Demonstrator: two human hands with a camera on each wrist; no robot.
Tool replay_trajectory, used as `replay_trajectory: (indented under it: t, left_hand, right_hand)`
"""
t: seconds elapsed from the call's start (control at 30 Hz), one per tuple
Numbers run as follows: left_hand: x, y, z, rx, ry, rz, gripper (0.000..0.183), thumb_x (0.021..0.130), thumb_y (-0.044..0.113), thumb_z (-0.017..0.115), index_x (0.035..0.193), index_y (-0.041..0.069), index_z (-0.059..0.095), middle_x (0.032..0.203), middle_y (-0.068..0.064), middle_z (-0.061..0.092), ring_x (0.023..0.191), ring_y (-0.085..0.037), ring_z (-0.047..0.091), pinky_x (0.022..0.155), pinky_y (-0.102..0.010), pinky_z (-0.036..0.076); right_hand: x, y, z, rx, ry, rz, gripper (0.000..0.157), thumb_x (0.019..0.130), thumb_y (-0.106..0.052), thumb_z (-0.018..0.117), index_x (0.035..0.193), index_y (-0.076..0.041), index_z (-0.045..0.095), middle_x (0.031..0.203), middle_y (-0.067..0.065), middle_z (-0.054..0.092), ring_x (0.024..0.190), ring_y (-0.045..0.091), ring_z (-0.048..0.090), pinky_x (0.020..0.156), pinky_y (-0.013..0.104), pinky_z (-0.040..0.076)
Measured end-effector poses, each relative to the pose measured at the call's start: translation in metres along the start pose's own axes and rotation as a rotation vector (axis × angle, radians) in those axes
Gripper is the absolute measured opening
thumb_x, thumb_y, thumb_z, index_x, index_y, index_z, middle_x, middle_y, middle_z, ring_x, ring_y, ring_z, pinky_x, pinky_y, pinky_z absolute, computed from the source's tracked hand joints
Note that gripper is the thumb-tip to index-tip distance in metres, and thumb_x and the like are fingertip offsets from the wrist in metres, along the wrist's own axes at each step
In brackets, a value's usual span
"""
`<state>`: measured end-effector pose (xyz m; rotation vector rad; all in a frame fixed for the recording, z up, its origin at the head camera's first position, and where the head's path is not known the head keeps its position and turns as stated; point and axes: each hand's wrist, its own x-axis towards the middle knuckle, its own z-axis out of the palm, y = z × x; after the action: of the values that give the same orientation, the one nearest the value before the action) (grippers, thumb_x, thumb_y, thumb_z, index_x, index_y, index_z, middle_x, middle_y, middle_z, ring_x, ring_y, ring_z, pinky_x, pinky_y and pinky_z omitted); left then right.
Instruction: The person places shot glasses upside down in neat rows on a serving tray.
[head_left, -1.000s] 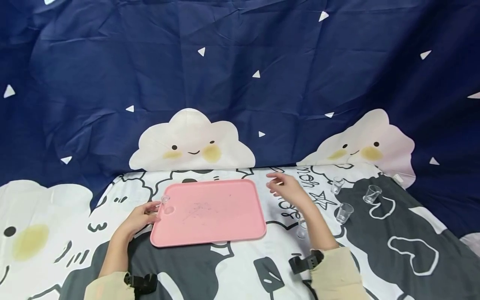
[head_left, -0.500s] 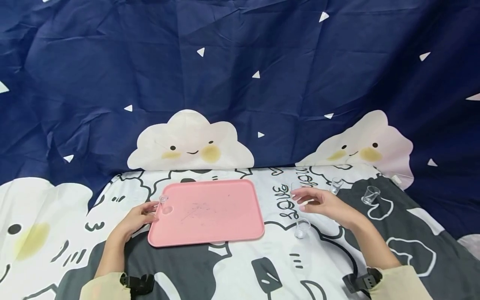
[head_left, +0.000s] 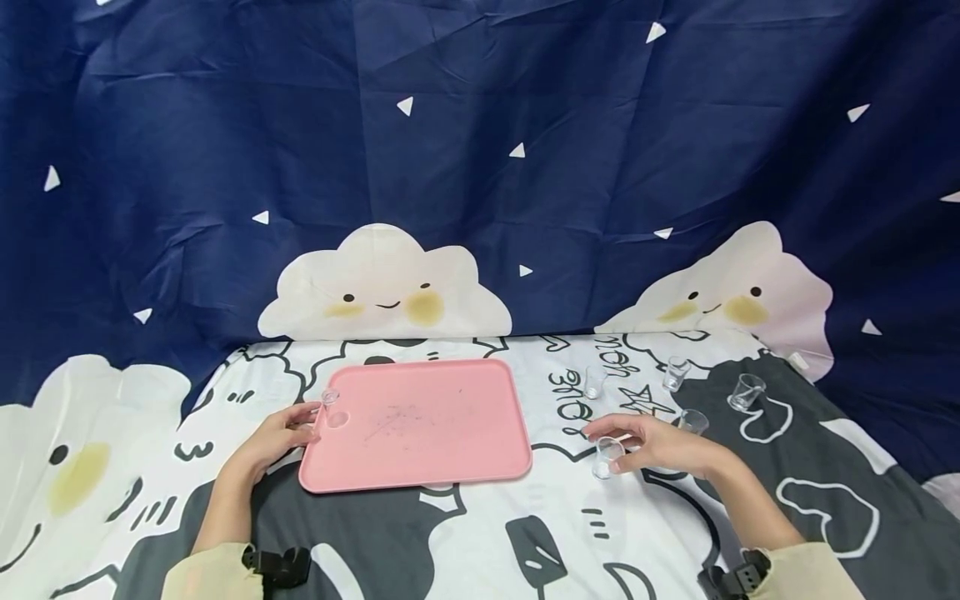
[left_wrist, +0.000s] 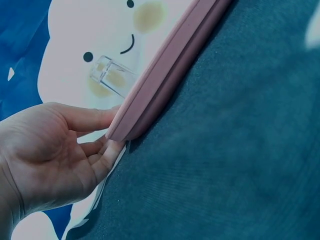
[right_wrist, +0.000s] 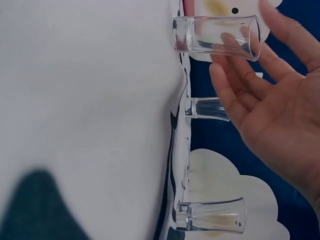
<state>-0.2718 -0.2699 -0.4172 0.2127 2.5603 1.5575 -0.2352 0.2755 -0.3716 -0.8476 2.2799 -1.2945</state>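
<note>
On the cloth [head_left: 480,542], the nearest glass [head_left: 602,468] is flanked by the right hand [head_left: 660,442], spread wide; through its wall, fingers [right_wrist: 270,61] are seen only from the right wrist. Farther off, the pink tray [head_left: 423,429] is pinched at its edge by the left hand [head_left: 272,437].

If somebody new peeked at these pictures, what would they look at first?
Probably the smiling clouds on the dark blue cloth at the back. Next, the bright pink tray in front, with one clear glass near its left end and the left hand holding its left edge. Right of it, the right hand is beside the nearest of five more clear glasses.
</note>
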Motion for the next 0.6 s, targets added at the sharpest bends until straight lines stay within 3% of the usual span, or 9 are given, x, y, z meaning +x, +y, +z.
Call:
replay_trajectory:
  t: [0.17,0.4,0.6]
  left_hand:
    - [0.0,0.0,0.0,-0.008,-0.001,0.006,0.057,0.085,0.003,0.059,0.133,-0.013,0.034,0.123,-0.031,0.046,0.098,-0.025,0.054,0.079,-0.029,0.045]
    - [0.001,0.0,0.0,-0.008,-0.003,0.003,0.057,0.085,0.004,0.059,0.134,-0.012,0.034,0.124,-0.031,0.045,0.1,-0.028,0.053,0.08,-0.03,0.045]
    - [0.001,-0.002,0.0,-0.007,-0.001,-0.006,0.057,0.085,0.004,0.059,0.134,-0.012,0.034,0.124,-0.031,0.045,0.098,-0.026,0.054,0.08,-0.031,0.045]
  right_hand:
    - [-0.003,0.007,-0.001,-0.012,0.006,0.029,0.048,0.082,-0.007,0.067,0.125,0.004,0.05,0.117,0.021,0.052,0.105,0.027,0.05,0.082,0.03,0.044]
    - [-0.008,0.017,0.0,0.066,-0.035,0.055,0.05,0.081,-0.003,0.067,0.125,0.009,0.048,0.114,0.02,0.052,0.089,0.021,0.054,0.072,0.029,0.048]
    - [-0.005,0.025,0.001,-0.008,-0.031,0.018,0.043,0.079,-0.006,0.069,0.118,0.006,0.055,0.094,0.011,0.053,0.07,0.009,0.047,0.063,0.022,0.043]
